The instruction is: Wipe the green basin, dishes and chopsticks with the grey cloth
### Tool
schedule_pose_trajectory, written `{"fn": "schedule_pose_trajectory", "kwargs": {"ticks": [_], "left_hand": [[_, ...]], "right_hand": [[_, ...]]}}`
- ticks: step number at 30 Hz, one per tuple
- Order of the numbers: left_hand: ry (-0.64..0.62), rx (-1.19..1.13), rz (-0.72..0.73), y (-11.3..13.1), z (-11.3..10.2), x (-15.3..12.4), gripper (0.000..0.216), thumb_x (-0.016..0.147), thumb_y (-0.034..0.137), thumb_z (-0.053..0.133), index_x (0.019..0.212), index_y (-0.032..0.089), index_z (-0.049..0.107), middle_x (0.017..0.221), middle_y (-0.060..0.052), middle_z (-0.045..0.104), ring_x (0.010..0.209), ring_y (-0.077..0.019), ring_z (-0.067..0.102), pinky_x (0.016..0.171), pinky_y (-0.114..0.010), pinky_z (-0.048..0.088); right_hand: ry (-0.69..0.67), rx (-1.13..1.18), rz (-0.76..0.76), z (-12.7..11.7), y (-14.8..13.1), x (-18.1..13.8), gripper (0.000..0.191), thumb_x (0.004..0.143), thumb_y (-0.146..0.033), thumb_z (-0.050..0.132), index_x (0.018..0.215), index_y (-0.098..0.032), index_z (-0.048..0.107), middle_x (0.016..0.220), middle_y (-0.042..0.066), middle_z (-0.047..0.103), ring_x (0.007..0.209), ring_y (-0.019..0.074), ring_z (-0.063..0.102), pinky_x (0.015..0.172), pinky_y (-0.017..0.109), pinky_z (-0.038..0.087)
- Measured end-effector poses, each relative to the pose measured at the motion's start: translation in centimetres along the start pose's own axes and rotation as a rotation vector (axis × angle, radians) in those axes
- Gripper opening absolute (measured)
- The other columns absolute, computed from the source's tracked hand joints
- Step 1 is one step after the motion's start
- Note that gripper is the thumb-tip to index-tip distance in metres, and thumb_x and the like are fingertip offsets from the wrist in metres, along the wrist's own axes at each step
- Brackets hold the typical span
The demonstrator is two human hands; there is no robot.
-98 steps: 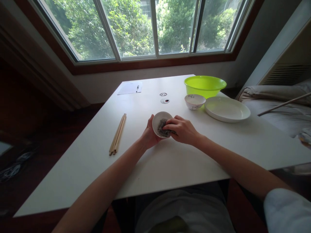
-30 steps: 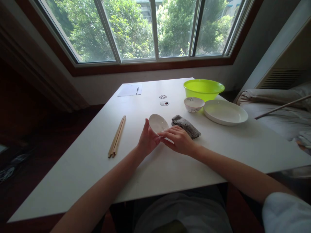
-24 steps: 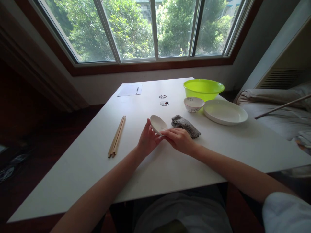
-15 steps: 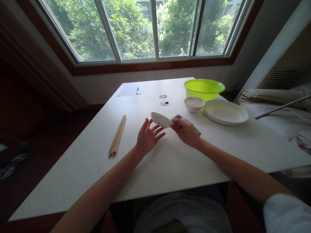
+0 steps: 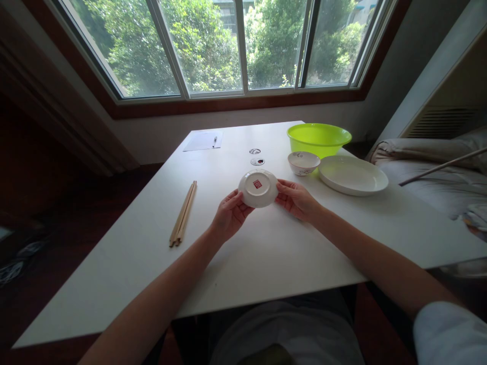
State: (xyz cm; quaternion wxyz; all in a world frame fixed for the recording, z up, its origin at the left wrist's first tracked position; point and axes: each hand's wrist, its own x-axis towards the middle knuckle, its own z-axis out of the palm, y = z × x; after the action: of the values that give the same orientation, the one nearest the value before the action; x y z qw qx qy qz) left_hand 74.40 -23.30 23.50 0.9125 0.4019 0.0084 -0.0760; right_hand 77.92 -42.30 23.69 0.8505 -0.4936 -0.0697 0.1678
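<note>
A small white saucer (image 5: 258,188) is held above the white table (image 5: 236,253) with its underside toward me, a red square mark at its middle. My left hand (image 5: 230,213) grips its left edge with closed fingers. My right hand (image 5: 297,198) grips its right edge the same way. The grey cloth seen earlier is hidden behind the saucer and my right hand.
A pair of wooden chopsticks (image 5: 183,213) lies to the left. A small patterned bowl (image 5: 303,163), a large white plate (image 5: 352,175) and a green basin (image 5: 318,138) stand at the back right. Paper with a pen (image 5: 204,140) lies at the far edge. A bed (image 5: 437,172) is on the right.
The cloth was put down on the table. The saucer passed from my left hand to my right, was turned over, and now both hands hold it bottom up.
</note>
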Motion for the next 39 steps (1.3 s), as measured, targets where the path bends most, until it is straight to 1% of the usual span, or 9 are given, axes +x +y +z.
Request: {"fn": "schedule_pose_trajectory", "kwargs": {"ticks": [5, 8, 11, 17, 21, 25, 32, 35, 39], "left_hand": [[0.001, -0.05, -0.002, 0.0, -0.2, 0.2, 0.009, 0.082, 0.012, 0.059, 0.09, 0.012, 0.061, 0.081, -0.004, 0.07, 0.072, -0.0106, 0.067, 0.073, -0.022, 0.055], [0.057, -0.072, 0.019, 0.1, -0.4, 0.5, 0.007, 0.084, 0.012, 0.057, 0.09, 0.013, 0.06, 0.081, -0.004, 0.069, 0.075, -0.0104, 0.067, 0.074, -0.021, 0.055], [0.103, -0.079, 0.055, 0.2, -0.6, 0.7, 0.007, 0.086, 0.011, 0.053, 0.087, 0.012, 0.06, 0.08, -0.004, 0.069, 0.075, -0.0103, 0.067, 0.074, -0.022, 0.055], [0.168, -0.081, 0.077, 0.2, -0.8, 1.0, 0.01, 0.087, 0.01, 0.05, 0.084, 0.012, 0.059, 0.078, -0.004, 0.069, 0.072, -0.0102, 0.066, 0.073, -0.022, 0.055], [0.174, -0.081, 0.067, 0.2, -0.9, 1.1, 0.012, 0.088, 0.009, 0.049, 0.082, 0.012, 0.059, 0.078, -0.004, 0.069, 0.073, -0.0104, 0.066, 0.074, -0.022, 0.055], [0.153, -0.081, 0.055, 0.2, -1.0, 1.0, 0.011, 0.088, 0.01, 0.049, 0.084, 0.012, 0.059, 0.077, -0.004, 0.069, 0.074, -0.0105, 0.066, 0.074, -0.022, 0.055], [0.115, -0.036, 0.047, 0.1, -0.9, 0.8, 0.005, 0.085, 0.012, 0.055, 0.082, 0.012, 0.059, 0.076, -0.004, 0.069, 0.071, -0.0104, 0.066, 0.073, -0.022, 0.055], [0.066, -0.003, 0.041, -0.1, -0.6, 0.6, 0.002, 0.083, 0.013, 0.058, 0.082, 0.012, 0.06, 0.078, -0.005, 0.07, 0.071, -0.0109, 0.067, 0.072, -0.022, 0.055], [0.047, -0.015, 0.052, -0.2, -0.4, 0.5, 0.003, 0.083, 0.012, 0.057, 0.083, 0.012, 0.06, 0.082, -0.006, 0.071, 0.075, -0.0118, 0.067, 0.075, -0.023, 0.055]], "right_hand": [[0.074, -0.305, -0.149, -0.4, -1.0, 0.1, 0.032, 0.073, -0.037, 0.07, 0.097, -0.016, 0.067, 0.086, 0.006, 0.071, 0.068, 0.0142, 0.066, 0.065, 0.029, 0.057], [0.244, -0.756, -0.458, -1.4, -1.8, 0.2, 0.03, 0.08, -0.04, 0.061, 0.096, -0.015, 0.068, 0.082, 0.006, 0.07, 0.064, 0.0154, 0.066, 0.064, 0.033, 0.056], [0.274, -1.29, -0.702, -2.6, -2.1, 0.2, 0.028, 0.085, -0.036, 0.054, 0.098, -0.016, 0.068, 0.092, 0.009, 0.07, 0.083, 0.0215, 0.065, 0.079, 0.039, 0.052], [0.094, -1.805, -0.542, -3.6, -0.5, 0.0, 0.046, 0.074, -0.036, 0.069, 0.117, -0.02, 0.061, 0.117, 0.012, 0.062, 0.106, 0.0307, 0.055, 0.087, 0.044, 0.047], [0.03, -1.824, -0.506, -3.9, 0.1, 0.3, 0.041, 0.077, -0.017, 0.063, 0.118, -0.02, 0.061, 0.116, 0.01, 0.063, 0.103, 0.0267, 0.057, 0.086, 0.037, 0.047], [0.116, -1.735, -0.515, -3.9, -0.3, 0.6, 0.035, 0.077, -0.014, 0.059, 0.111, -0.019, 0.065, 0.104, 0.009, 0.066, 0.093, 0.0237, 0.061, 0.083, 0.034, 0.048], [0.365, -1.238, -0.863, -2.1, -0.1, 0.4, 0.043, 0.081, -0.026, 0.058, 0.124, -0.024, 0.058, 0.1, 0.008, 0.061, 0.096, 0.0239, 0.058, 0.09, 0.043, 0.047], [0.287, -1.212, -0.922, -1.2, 0.5, 0.0, 0.043, 0.084, -0.024, 0.055, 0.128, -0.026, 0.056, 0.099, 0.008, 0.057, 0.096, 0.0223, 0.056, 0.09, 0.042, 0.049], [0.116, -1.239, -1.004, -0.4, 1.2, -0.6, 0.043, 0.09, -0.018, 0.045, 0.131, -0.026, 0.053, 0.124, 0.012, 0.046, 0.118, 0.0225, 0.049, 0.099, 0.04, 0.046]]}}
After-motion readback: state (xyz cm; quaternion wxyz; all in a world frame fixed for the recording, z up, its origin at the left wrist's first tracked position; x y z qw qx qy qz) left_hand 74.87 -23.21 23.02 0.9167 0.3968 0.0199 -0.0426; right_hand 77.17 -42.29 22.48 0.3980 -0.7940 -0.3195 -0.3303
